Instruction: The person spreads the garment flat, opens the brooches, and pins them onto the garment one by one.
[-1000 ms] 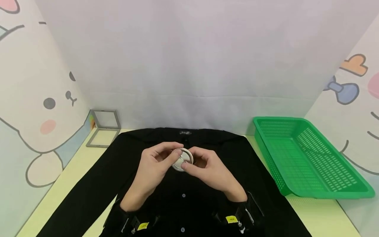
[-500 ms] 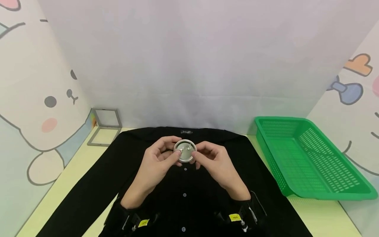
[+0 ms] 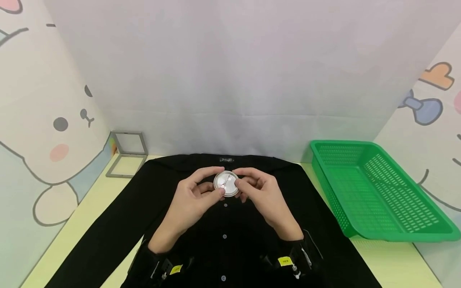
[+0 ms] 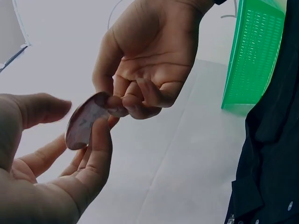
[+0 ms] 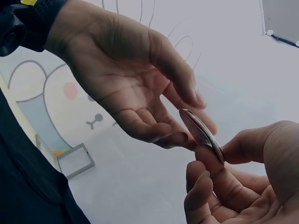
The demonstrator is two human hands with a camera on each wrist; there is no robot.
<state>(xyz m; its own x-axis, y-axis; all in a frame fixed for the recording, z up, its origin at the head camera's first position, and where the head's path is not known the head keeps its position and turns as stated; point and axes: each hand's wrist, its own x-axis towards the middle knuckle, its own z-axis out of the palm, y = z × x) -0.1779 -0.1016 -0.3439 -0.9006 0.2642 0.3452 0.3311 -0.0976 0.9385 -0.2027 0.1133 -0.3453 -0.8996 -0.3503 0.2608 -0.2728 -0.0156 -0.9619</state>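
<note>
Between both hands, in front of the black shirt, is a round silver pin-back button badge [image 3: 227, 183], its metal back toward the head camera. A thin pin crosses that back. My left hand [image 3: 196, 194] holds the badge from its left side, index finger by the upper rim and thumb at the lower rim. From the other side my right hand [image 3: 261, 192] pinches the right rim, thumb over the back; the right wrist view shows its index finger [image 5: 209, 157] under the printed face. The black button-up shirt [image 3: 201, 248] lies spread beneath, collar away from me.
At the right stands a green plastic basket [image 3: 374, 200] with perforated walls. A grey hinged frame [image 3: 126, 155] stands open at the back left corner. Pale yellow table [image 3: 389, 256] shows at the sides; curtain and cartoon-printed walls surround it.
The badge has risen slightly away from me and turned. The right thumb shifted from the badge's middle to its right rim, while the left thumb moved down to the lower rim.
</note>
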